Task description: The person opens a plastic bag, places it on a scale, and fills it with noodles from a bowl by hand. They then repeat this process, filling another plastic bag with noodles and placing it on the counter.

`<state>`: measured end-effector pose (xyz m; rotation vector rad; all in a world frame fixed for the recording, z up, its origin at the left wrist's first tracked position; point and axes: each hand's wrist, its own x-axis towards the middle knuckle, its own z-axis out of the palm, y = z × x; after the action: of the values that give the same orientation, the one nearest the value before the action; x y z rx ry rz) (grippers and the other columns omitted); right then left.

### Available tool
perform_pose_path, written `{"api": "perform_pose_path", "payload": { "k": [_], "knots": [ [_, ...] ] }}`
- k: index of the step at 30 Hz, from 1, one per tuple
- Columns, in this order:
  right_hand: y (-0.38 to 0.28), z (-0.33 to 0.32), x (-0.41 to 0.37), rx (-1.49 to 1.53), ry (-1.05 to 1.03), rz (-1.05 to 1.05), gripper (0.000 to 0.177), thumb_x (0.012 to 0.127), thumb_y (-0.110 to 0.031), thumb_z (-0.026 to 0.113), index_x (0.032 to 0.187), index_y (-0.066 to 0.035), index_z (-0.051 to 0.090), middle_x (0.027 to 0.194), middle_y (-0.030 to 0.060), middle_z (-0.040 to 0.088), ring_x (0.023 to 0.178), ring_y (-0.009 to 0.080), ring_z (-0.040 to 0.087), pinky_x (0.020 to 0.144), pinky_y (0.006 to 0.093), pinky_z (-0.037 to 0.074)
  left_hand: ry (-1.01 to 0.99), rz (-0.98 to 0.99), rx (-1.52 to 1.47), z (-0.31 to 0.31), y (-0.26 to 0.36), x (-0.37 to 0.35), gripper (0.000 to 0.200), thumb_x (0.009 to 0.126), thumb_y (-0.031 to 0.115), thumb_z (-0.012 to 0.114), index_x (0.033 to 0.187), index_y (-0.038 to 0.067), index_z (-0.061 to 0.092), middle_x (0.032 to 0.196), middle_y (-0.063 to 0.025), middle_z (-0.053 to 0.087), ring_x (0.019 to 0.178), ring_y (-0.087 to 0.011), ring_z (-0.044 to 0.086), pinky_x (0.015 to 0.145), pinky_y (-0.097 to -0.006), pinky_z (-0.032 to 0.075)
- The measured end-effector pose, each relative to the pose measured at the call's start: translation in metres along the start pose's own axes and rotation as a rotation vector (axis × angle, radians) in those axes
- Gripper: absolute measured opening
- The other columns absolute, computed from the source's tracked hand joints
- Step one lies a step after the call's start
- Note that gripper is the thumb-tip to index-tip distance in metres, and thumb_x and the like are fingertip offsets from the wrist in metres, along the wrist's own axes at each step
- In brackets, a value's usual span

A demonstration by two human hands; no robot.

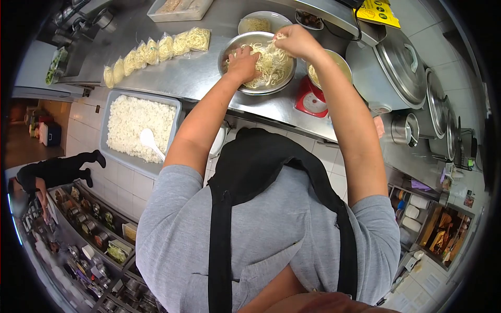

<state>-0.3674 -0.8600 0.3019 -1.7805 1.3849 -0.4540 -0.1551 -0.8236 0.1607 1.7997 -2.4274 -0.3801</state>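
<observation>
A metal bowl point(223, 58) of pale noodles point(271, 67) stands on the steel counter in front of me. My left hand point(243, 64) rests on the noodles at the bowl's left side, its fingers spread. Over the bowl's right rim, my right hand point(297, 41) is closed in a pinch on some noodle strands, which trail down toward the bowl. Right of the bowl, a red scale point(314, 100) carries a round container point(340, 60) with noodles in it, partly hidden by my right forearm. Several clear bags of noodles point(166, 47) lie in a row to the left.
Behind the bowl are a plate point(282, 21) with a noodle portion and a small dark-filled bowl point(309, 20). Large lidded pots point(402, 68) stand at right. A grey tub point(178, 112) of rice with a white scoop point(148, 139) sits below the counter. Another person point(57, 172) is far left.
</observation>
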Motion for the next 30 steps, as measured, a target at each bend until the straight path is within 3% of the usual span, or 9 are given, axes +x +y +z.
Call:
{"api": "perform_pose_path", "payload": {
  "k": [5, 7, 10, 16, 18, 22, 24, 28, 30],
  "knots": [
    [-0.042, -0.061, -0.031, 0.187, 0.039, -0.128, 0.022, 0.096, -0.013, 0.074, 0.113, -0.003, 0.084, 0.088, 0.0028, 0.078, 0.068, 0.0076, 0.066, 0.06, 0.0269, 0.053, -0.029, -0.006, 0.025, -0.006, 0.009, -0.004, 0.075, 0.089, 0.039, 0.089, 0.155, 0.021, 0.059, 0.164, -0.0172, 0.048, 0.156, -0.0425, 0.04, 0.125, -0.0698, 0.035],
    [-0.095, -0.089, -0.076, -0.039, 0.234, 0.014, 0.018, 0.094, -0.012, 0.073, 0.102, 0.0, 0.083, 0.09, 0.0081, 0.081, 0.084, 0.017, 0.075, 0.076, 0.0332, 0.059, 0.004, 0.006, 0.004, -0.002, 0.006, -0.005, 0.072, 0.09, 0.038, 0.087, 0.154, 0.021, 0.059, 0.164, -0.0187, 0.047, 0.157, -0.0431, 0.039, 0.125, -0.0698, 0.034],
    [-0.102, -0.124, -0.096, -0.035, 0.276, -0.052, 0.021, 0.092, -0.016, 0.075, 0.102, 0.002, 0.082, 0.09, 0.0066, 0.08, 0.082, 0.0153, 0.073, 0.073, 0.032, 0.057, -0.007, -0.011, 0.011, -0.002, 0.005, -0.004, 0.073, 0.089, 0.039, 0.088, 0.154, 0.022, 0.061, 0.168, -0.018, 0.045, 0.157, -0.0426, 0.039, 0.127, -0.0664, 0.033],
    [-0.033, -0.153, -0.106, -0.16, 0.332, -0.075, 0.021, 0.091, -0.018, 0.076, 0.103, -0.002, 0.083, 0.09, 0.0056, 0.079, 0.083, 0.014, 0.072, 0.075, 0.0307, 0.057, 0.056, 0.034, 0.062, -0.001, 0.003, -0.007, 0.067, 0.09, 0.035, 0.086, 0.15, 0.019, 0.062, 0.161, -0.0162, 0.05, 0.154, -0.0404, 0.042, 0.125, -0.0671, 0.035],
    [0.032, -0.145, -0.085, -0.233, 0.236, -0.159, 0.031, 0.094, -0.022, 0.075, 0.118, -0.002, 0.081, 0.096, 0.0079, 0.081, 0.082, 0.0145, 0.074, 0.073, 0.0335, 0.06, 0.093, -0.002, 0.121, 0.002, 0.002, -0.005, 0.066, 0.089, 0.035, 0.086, 0.149, 0.019, 0.063, 0.161, -0.0162, 0.051, 0.154, -0.0403, 0.043, 0.125, -0.0665, 0.035],
    [0.094, -0.099, -0.083, -0.504, 0.18, -0.198, 0.04, 0.089, -0.025, 0.077, 0.124, -0.006, 0.082, 0.118, 0.0229, 0.081, 0.11, 0.0386, 0.079, 0.1, 0.046, 0.061, 0.021, -0.07, 0.129, -0.007, 0.002, -0.001, 0.072, 0.086, 0.036, 0.089, 0.152, 0.021, 0.062, 0.166, -0.0162, 0.048, 0.157, -0.0415, 0.04, 0.125, -0.066, 0.035],
    [0.101, -0.086, -0.095, -0.559, 0.149, -0.162, 0.044, 0.089, -0.026, 0.078, 0.128, -0.008, 0.081, 0.125, 0.0236, 0.079, 0.121, 0.04, 0.075, 0.109, 0.0456, 0.057, -0.019, -0.086, 0.127, -0.016, 0.005, -0.003, 0.076, 0.085, 0.036, 0.089, 0.155, 0.023, 0.061, 0.17, -0.0172, 0.045, 0.159, -0.0415, 0.038, 0.126, -0.0664, 0.035],
    [0.097, -0.094, -0.135, -0.565, 0.145, -0.186, 0.049, 0.091, -0.023, 0.077, 0.138, -0.008, 0.076, 0.131, 0.0246, 0.077, 0.124, 0.041, 0.072, 0.11, 0.0485, 0.057, 0.2, 0.029, 0.161, -0.046, 0.039, -0.031, 0.076, 0.085, 0.032, 0.089, 0.154, 0.02, 0.062, 0.168, -0.0195, 0.047, 0.157, -0.041, 0.041, 0.125, -0.0664, 0.036],
    [0.099, -0.108, -0.159, -0.517, 0.331, -0.368, 0.048, 0.094, -0.023, 0.076, 0.141, -0.008, 0.075, 0.133, 0.0241, 0.076, 0.121, 0.0397, 0.073, 0.106, 0.0466, 0.058, 0.48, 0.169, 0.042, -0.06, 0.069, -0.046, 0.063, 0.088, 0.025, 0.085, 0.147, 0.014, 0.067, 0.159, -0.02, 0.056, 0.151, -0.043, 0.048, 0.123, -0.0585, 0.041]
  ]
}}
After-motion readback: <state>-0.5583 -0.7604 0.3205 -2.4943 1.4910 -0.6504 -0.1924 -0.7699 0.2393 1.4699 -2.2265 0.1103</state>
